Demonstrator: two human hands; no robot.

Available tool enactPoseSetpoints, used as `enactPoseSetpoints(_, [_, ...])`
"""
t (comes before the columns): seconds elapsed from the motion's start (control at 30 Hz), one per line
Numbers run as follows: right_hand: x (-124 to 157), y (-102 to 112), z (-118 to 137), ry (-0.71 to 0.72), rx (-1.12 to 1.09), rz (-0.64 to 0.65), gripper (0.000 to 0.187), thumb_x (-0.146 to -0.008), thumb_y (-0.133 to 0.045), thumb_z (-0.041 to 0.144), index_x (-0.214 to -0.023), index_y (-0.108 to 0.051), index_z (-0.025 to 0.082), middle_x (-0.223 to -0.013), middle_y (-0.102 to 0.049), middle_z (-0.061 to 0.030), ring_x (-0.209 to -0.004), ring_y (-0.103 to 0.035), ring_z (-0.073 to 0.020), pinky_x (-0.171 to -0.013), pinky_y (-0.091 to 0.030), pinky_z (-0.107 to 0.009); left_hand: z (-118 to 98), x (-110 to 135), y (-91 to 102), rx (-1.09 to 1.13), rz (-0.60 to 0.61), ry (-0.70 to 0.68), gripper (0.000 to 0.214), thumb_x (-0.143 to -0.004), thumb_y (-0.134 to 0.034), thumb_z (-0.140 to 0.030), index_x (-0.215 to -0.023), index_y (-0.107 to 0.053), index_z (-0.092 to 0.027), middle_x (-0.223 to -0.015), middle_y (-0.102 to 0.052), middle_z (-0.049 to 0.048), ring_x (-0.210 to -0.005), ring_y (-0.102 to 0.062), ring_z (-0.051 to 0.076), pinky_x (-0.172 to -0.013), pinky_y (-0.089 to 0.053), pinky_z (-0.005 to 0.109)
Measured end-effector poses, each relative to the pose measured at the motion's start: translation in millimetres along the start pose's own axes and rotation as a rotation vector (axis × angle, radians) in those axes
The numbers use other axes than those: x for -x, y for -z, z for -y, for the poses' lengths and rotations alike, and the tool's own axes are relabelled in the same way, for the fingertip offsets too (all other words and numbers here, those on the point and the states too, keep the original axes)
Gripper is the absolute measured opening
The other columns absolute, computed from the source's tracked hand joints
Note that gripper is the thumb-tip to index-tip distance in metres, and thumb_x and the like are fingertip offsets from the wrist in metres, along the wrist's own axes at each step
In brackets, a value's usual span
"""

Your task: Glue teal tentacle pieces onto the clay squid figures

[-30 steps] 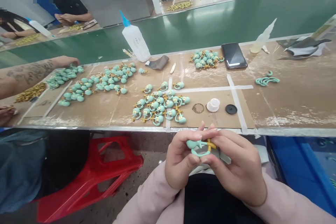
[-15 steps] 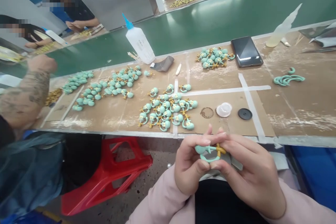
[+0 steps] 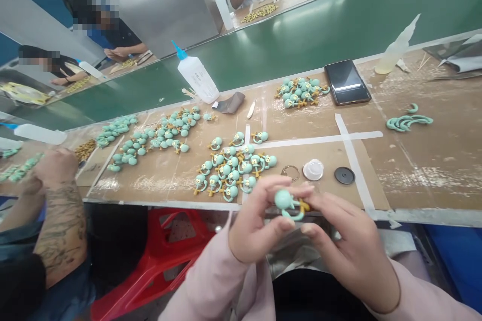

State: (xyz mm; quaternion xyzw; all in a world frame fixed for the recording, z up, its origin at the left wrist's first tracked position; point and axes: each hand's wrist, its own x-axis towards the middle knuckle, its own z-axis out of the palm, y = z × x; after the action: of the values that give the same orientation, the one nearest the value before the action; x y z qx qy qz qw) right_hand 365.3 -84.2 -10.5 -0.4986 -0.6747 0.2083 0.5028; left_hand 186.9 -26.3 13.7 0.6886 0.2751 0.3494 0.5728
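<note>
A small mint-green figurine (image 3: 283, 199) with a round head, a curved arm-like loop and a mustard-brown end is in front of the table edge. My left hand (image 3: 258, 225) is closed on it, thumb under the loop and fingers behind the head. My right hand (image 3: 348, 241) has its fingertips against the brown end, while its thumb stands apart below. Beyond my hands, a group of similar figurines (image 3: 229, 165) with yellow eyes lies on the brown board. A thin ring (image 3: 290, 172), a white round cap (image 3: 313, 169) and a black disc (image 3: 345, 175) lie nearby.
More figurine parts (image 3: 169, 130) lie left, another pile (image 3: 301, 91) beside a phone (image 3: 347, 82). Loose green curved pieces (image 3: 408, 123) lie right. Behind stand a blue-tipped bottle (image 3: 198, 77) and a green belt (image 3: 301, 40). A co-worker's tattooed forearm (image 3: 62, 225) is left, near a red stool (image 3: 165, 246).
The figurine has turned so its round head faces me more. My right thumb has come away from the loop. The view has shifted, and a co-worker's second hand now shows at left.
</note>
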Motion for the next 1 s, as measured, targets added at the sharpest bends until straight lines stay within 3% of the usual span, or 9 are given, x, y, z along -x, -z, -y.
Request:
enactPoseSetpoints(0.13, [2.0,16.7,-10.2,-0.001,0.107,-0.158,0.019,-0.090,-0.060,0.018,-0.108,-0.064,0.018,-0.099,-0.070,-0.0046,-0.093,-0.065,-0.0157,-0.086,-0.049,-0.026,-15.1,-48.4,42.5,-0.731,-0.064,0.036,0.035,-0.088,-0.061,-0.023,-0.120,-0.049,-0.023,-0.121,-0.067,0.0097,-0.110,-0.065,0.025,-0.090,-0.051,0.039])
enactPoseSetpoints(0.23, [3.7,32.3,-16.3,-0.026,0.203,-0.264,0.015,-0.087,-0.060,0.012,-0.099,-0.067,0.020,-0.095,-0.071,-0.0032,-0.089,-0.066,-0.0157,-0.084,-0.049,-0.026,-10.5,-87.0,61.5,-1.279,0.139,0.021,0.031,-0.084,-0.062,-0.023,-0.114,-0.057,-0.020,-0.110,-0.070,0.0078,-0.097,-0.066,0.027,-0.084,-0.048,0.041])
enactPoseSetpoints(0.33, [6.1,44.6,-21.5,-0.095,0.279,-0.330,0.015,-0.087,-0.060,0.014,-0.096,-0.068,0.021,-0.093,-0.071,-0.0019,-0.085,-0.066,-0.0157,-0.080,-0.050,-0.026,3.0,-111.7,65.8,-1.396,0.304,0.008,0.027,-0.083,-0.063,-0.022,-0.109,-0.063,-0.019,-0.103,-0.071,0.0075,-0.090,-0.066,0.029,-0.078,-0.045,0.042])
enactPoseSetpoints(0.57, [9.2,67.9,-33.4,-0.254,0.370,-0.380,0.012,-0.088,-0.060,0.027,-0.093,-0.071,0.024,-0.091,-0.072,-0.0025,-0.085,-0.068,-0.0204,-0.080,-0.050,-0.032,11.5,-117.5,73.5,-1.364,0.328,-0.030,0.024,-0.085,-0.063,-0.030,-0.105,-0.069,-0.020,-0.102,-0.072,0.0079,-0.099,-0.062,0.028,-0.085,-0.044,0.042])
enactPoseSetpoints(0.67, [3.0,85.9,-45.8,-0.302,0.498,-0.357,0.018,-0.089,-0.057,0.036,-0.089,-0.071,0.024,-0.090,-0.073,-0.0034,-0.087,-0.069,-0.0217,-0.079,-0.050,-0.032,-3.0,-102.5,101.8,-1.286,0.145,-0.024,0.031,-0.088,-0.058,-0.035,-0.112,-0.067,-0.017,-0.111,-0.071,0.0080,-0.104,-0.062,0.025,-0.092,-0.046,0.037])
enactPoseSetpoints(0.73, [-4.2,102.0,-62.1,-0.291,0.611,-0.285,0.023,-0.088,-0.055,0.040,-0.092,-0.071,0.024,-0.091,-0.073,-0.0034,-0.086,-0.068,-0.0210,-0.077,-0.049,-0.032,-13.4,-82.9,131.8,-1.180,-0.142,0.080,0.033,-0.087,-0.058,-0.037,-0.113,-0.067,-0.017,-0.112,-0.071,0.0058,-0.103,-0.064,0.023,-0.092,-0.048,0.034])
enactPoseSetpoints(0.8, [-13.2,119.6,-85.7,-0.293,0.761,-0.173,0.027,-0.087,-0.056,0.042,-0.103,-0.068,0.023,-0.093,-0.071,-0.0037,-0.081,-0.067,-0.0193,-0.072,-0.047,-0.031,-18.6,-56.2,166.8,-1.107,-0.431,0.280,0.031,-0.087,-0.059,-0.037,-0.111,-0.068,-0.020,-0.110,-0.071,0.0008,-0.099,-0.064,0.020,-0.088,-0.050,0.030])
enactPoseSetpoints(0.9, [-28.2,143.1,-132.0,-0.339,1.045,-0.047,0.051,-0.083,-0.063,0.050,-0.123,-0.061,0.018,-0.100,-0.067,-0.0114,-0.084,-0.064,-0.0234,-0.065,-0.043,-0.034,-10.4,-11.7,216.1,-1.140,-0.718,0.431,0.031,-0.088,-0.059,-0.034,-0.108,-0.065,-0.011,-0.101,-0.070,0.0038,-0.095,-0.063,0.022,-0.090,-0.049,0.037])
enactPoseSetpoints(1.0, [-40.3,156.9,-181.4,-0.406,1.103,0.040,0.064,-0.082,-0.057,0.066,-0.119,-0.064,0.014,-0.100,-0.066,-0.0185,-0.081,-0.061,-0.0265,-0.059,-0.037,-0.035,13.1,24.2,248.1,-1.128,-0.854,0.549,0.028,-0.090,-0.061,-0.031,-0.108,-0.062,-0.011,-0.102,-0.067,0.0066,-0.089,-0.064,0.021,-0.083,-0.054,0.041])
